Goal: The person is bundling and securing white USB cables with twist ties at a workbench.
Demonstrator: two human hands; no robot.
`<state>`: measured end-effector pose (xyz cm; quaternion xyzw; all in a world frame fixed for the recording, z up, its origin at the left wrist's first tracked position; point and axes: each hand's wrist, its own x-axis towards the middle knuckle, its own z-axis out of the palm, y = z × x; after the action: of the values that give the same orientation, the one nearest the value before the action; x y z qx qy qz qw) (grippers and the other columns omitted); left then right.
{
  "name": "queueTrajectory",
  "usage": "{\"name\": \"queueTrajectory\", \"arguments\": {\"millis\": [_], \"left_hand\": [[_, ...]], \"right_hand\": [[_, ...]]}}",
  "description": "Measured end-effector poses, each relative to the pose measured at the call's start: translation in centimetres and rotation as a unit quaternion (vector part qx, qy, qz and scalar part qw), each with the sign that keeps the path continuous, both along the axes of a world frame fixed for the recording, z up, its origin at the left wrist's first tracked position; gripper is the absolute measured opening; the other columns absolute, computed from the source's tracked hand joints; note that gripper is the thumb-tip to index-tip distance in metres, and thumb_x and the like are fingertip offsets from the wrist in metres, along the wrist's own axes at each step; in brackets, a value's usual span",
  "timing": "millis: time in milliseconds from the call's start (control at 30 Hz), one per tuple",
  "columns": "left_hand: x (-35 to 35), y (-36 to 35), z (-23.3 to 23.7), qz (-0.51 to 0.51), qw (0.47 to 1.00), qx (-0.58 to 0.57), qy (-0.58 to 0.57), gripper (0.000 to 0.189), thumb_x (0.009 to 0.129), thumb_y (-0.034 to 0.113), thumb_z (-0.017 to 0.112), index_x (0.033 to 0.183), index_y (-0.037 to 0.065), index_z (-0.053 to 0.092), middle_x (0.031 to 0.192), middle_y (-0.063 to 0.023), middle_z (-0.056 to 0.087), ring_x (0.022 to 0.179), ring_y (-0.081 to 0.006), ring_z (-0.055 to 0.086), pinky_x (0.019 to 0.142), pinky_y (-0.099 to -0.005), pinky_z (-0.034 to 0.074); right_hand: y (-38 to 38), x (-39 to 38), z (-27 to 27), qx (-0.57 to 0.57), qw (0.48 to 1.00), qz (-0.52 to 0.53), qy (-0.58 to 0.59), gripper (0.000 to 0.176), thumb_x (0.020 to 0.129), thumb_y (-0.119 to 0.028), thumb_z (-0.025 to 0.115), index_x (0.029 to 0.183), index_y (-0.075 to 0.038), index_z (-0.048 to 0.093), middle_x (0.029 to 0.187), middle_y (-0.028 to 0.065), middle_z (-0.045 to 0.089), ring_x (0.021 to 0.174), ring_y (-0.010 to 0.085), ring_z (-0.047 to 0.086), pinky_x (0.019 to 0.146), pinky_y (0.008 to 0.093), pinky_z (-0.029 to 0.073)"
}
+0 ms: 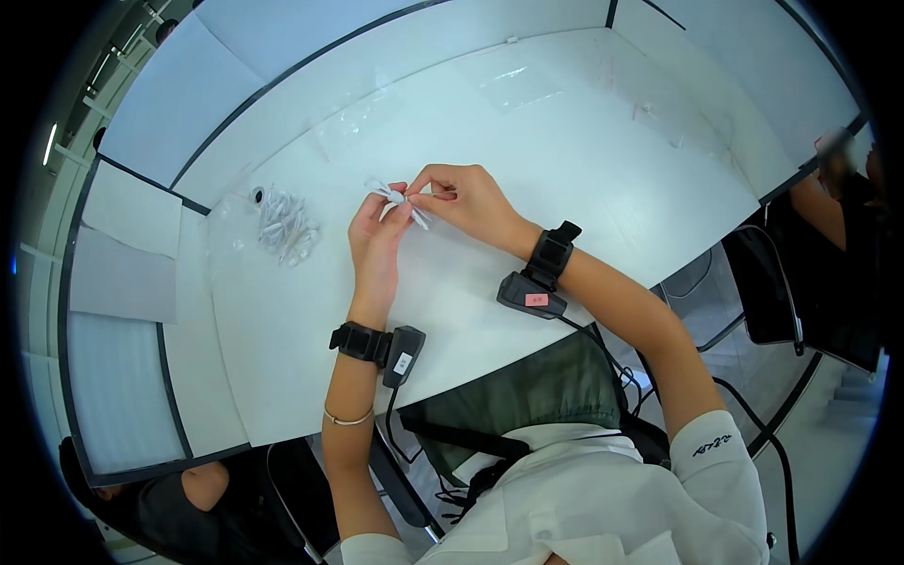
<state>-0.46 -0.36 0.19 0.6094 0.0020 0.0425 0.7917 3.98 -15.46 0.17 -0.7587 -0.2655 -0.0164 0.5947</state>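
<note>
White bundle (395, 197), small (flared either side)

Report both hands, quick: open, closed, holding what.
Left hand: closed, holding a small white bundle.
Right hand: pinched closed at that bundle; exactly what it grips cannot be told.

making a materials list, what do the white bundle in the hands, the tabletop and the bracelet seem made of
White bundle: perhaps plastic-coated cord, smooth white, judging by its thin strands; too small to be sure.
Tabletop: likely laminate, even white with a soft sheen.
Bracelet: probably metal, polished, given its pale glint.
</note>
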Motion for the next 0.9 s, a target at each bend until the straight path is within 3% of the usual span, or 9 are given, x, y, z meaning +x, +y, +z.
{"name": "queueTrajectory", "arguments": {"millis": [233, 367, 467, 567, 900], "left_hand": [[0.1, 0.0, -0.2, 0.02, 1.0, -0.002, -0.001, 0.02, 0.086, 0.011, 0.06, 0.101, -0.001, 0.056, 0.098, -0.0056, 0.056, 0.091, -0.0127, 0.055, 0.082, -0.0284, 0.046], [0.2, 0.1, -0.1, 0.029, 1.0, 0.002, 0.005, 0.016, 0.085, 0.011, 0.06, 0.096, 0.0, 0.056, 0.094, -0.006, 0.057, 0.087, -0.0146, 0.058, 0.08, -0.0296, 0.048], [0.2, 0.3, -0.2, 0.016, 1.0, 0.002, 0.019, 0.013, 0.085, 0.009, 0.06, 0.093, 0.0, 0.055, 0.092, -0.0066, 0.057, 0.083, -0.0169, 0.06, 0.079, -0.0305, 0.049], [0.3, 0.4, -0.4, 0.011, 1.0, 0.006, 0.025, 0.011, 0.084, 0.008, 0.059, 0.091, 0.002, 0.052, 0.089, -0.0066, 0.057, 0.08, -0.0183, 0.061, 0.077, -0.031, 0.05], [0.3, 0.5, -0.2, 0.001, 1.0, -0.001, 0.02, 0.013, 0.082, 0.004, 0.059, 0.091, 0.004, 0.049, 0.086, -0.0045, 0.054, 0.075, -0.0169, 0.06, 0.073, -0.0313, 0.05]], "right_hand": [[0.4, -0.3, 0.1, -0.028, 0.999, -0.02, -0.027, 0.01, 0.08, -0.017, 0.065, 0.085, -0.008, 0.065, 0.05, -0.0021, 0.028, 0.048, 0.009, 0.026, 0.046, 0.0267, 0.024], [0.0, -0.1, 0.1, -0.023, 0.999, 0.006, -0.038, 0.013, 0.082, -0.013, 0.06, 0.093, -0.006, 0.06, 0.054, -0.0012, 0.031, 0.05, 0.0087, 0.031, 0.047, 0.0264, 0.027], [0.2, 0.7, -1.0, 0.074, 0.996, 0.054, 0.004, 0.019, 0.083, -0.01, 0.056, 0.101, -0.005, 0.054, 0.06, -0.0004, 0.036, 0.054, 0.0087, 0.035, 0.049, 0.0253, 0.03], [-0.3, 0.5, 0.0, 0.033, 0.996, 0.082, 0.014, 0.021, 0.085, -0.009, 0.053, 0.104, -0.004, 0.048, 0.064, 0.0004, 0.039, 0.058, 0.0088, 0.037, 0.053, 0.0247, 0.032], [-0.5, 0.3, 0.7, 0.068, 0.994, 0.076, 0.029, 0.015, 0.086, -0.005, 0.051, 0.097, -0.006, 0.04, 0.066, 0.0016, 0.042, 0.061, 0.0086, 0.039, 0.059, 0.0239, 0.035]]}}
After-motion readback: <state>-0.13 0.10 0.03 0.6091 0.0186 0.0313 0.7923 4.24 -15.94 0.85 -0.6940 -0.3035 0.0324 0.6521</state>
